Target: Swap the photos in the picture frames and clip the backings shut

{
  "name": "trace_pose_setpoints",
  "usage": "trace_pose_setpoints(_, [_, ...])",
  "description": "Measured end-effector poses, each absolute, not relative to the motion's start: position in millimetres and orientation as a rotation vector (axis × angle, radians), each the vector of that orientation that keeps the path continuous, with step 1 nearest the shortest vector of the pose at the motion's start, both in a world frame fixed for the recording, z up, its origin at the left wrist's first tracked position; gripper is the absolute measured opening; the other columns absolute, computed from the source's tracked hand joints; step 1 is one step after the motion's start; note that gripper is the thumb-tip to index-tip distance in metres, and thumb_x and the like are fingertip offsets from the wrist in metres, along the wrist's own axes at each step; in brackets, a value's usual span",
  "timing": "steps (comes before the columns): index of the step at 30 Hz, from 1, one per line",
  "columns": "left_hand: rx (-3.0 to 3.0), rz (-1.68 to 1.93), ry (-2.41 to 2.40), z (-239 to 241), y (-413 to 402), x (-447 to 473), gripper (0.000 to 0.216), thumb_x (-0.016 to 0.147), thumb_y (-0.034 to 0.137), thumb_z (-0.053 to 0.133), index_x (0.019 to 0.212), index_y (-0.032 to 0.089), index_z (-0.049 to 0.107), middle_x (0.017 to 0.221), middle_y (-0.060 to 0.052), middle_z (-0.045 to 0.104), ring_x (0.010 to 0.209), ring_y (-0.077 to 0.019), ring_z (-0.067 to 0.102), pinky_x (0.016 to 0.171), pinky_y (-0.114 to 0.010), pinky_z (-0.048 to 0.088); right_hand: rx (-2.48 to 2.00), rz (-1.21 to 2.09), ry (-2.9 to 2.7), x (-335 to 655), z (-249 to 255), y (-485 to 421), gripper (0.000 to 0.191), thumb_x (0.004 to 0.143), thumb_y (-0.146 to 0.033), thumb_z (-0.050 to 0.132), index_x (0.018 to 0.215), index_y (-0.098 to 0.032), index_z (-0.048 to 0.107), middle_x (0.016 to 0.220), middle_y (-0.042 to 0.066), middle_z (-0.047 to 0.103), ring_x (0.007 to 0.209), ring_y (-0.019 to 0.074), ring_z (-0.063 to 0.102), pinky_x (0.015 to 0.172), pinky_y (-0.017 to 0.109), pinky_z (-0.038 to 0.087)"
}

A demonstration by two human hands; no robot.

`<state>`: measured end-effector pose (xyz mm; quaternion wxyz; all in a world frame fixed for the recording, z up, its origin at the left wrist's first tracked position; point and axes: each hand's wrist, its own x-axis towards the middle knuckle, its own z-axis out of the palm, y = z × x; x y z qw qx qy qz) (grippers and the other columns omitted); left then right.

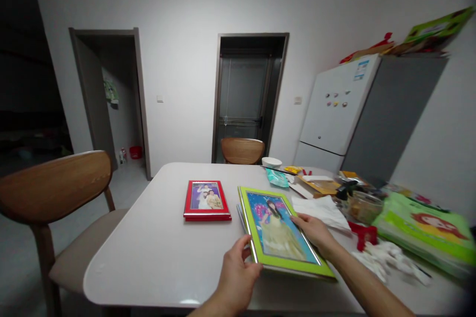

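Observation:
A photo album (pixel 282 228) with a lime-green border and a cover picture of a figure in a yellow gown is between my two hands, tilted just over the table. My left hand (pixel 238 272) grips its near left edge, thumb and fingers closed on it. On the right edge, my right hand (pixel 316 235) holds it with the thumb on top. A thin greyish edge of something shows beneath the album's left side; what it is, I cannot tell. Left of the album lies a smaller red-framed album (pixel 207 200) with a couple's photo, flat on the table.
The white table (pixel 156 252) carries clutter at right: white paper (pixel 322 212), a green packet (pixel 427 230), a teal packet (pixel 277 177), a clear container (pixel 364 206) and a white bowl (pixel 271 162). Wooden chairs (pixel 55 188) stand at left and behind; a fridge (pixel 334 104) is at back right.

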<state>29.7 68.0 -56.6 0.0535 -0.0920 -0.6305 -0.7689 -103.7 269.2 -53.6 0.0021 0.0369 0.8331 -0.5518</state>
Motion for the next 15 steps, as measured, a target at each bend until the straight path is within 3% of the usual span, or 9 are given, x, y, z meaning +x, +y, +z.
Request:
trace_pose_setpoints(2, [-0.195, -2.164, -2.144, -77, 81, 16, 0.05, 0.059, 0.0, 0.046, 0.107, 0.014, 0.048, 0.103, -0.006, 0.06, 0.091, -0.0185, 0.057, 0.073, -0.024, 0.047, 0.118, -1.558, 2.769, -123, -57, 279, 0.03, 0.064, -0.029, 0.052, 0.087, -0.013, 0.062, 0.075, 0.007, 0.068, 0.065, 0.0188, 0.061, 0.057, 0.025, 0.043])
trace_pose_setpoints(8, [-0.102, -1.866, -2.372, -98, 79, 2, 0.051, 0.058, 0.004, 0.05, 0.108, 0.014, 0.05, 0.109, -0.006, 0.057, 0.102, -0.019, 0.049, 0.09, -0.026, 0.035, 0.037, -1.062, 3.099, -138, -79, 277, 0.03, 0.062, -0.023, 0.05, 0.087, -0.016, 0.065, 0.084, 0.007, 0.067, 0.079, 0.02, 0.06, 0.066, 0.024, 0.04])
trace_pose_setpoints(15, [-0.131, -1.693, -2.553, -96, 53, 11, 0.051, 0.061, 0.014, 0.053, 0.111, 0.014, 0.049, 0.107, -0.007, 0.058, 0.097, -0.0204, 0.051, 0.085, -0.028, 0.038, -0.031, -0.633, 3.242, -125, -85, 273, 0.035, 0.066, -0.02, 0.042, 0.094, -0.013, 0.062, 0.087, 0.012, 0.066, 0.083, 0.0244, 0.059, 0.071, 0.03, 0.04])
